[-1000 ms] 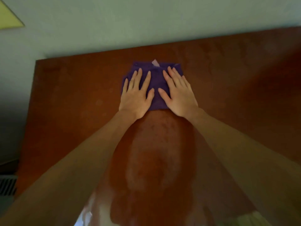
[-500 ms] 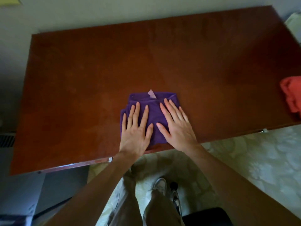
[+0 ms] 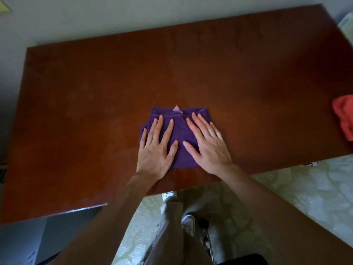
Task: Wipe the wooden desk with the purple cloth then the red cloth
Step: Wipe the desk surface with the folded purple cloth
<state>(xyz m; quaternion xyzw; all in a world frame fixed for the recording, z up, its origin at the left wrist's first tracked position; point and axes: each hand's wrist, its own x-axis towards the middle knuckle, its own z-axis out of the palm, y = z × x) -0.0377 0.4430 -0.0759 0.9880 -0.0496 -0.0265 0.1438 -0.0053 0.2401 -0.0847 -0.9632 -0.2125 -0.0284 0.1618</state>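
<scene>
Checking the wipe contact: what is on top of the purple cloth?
Both hands, left hand and right hand, lie flat on the purple cloth; the cloth beneath them is hidden.

No text, brand, number or sign can be read anywhere in the head view. A small pale tag (image 3: 176, 109) sticks out at the far edge of the purple cloth (image 3: 181, 134), but any printing on it is too small and blurred to make out.

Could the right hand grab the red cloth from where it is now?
Probably yes. The right hand lies flat on the purple cloth; only bare wooden desk separates it from the red cloth at the right edge.
</scene>
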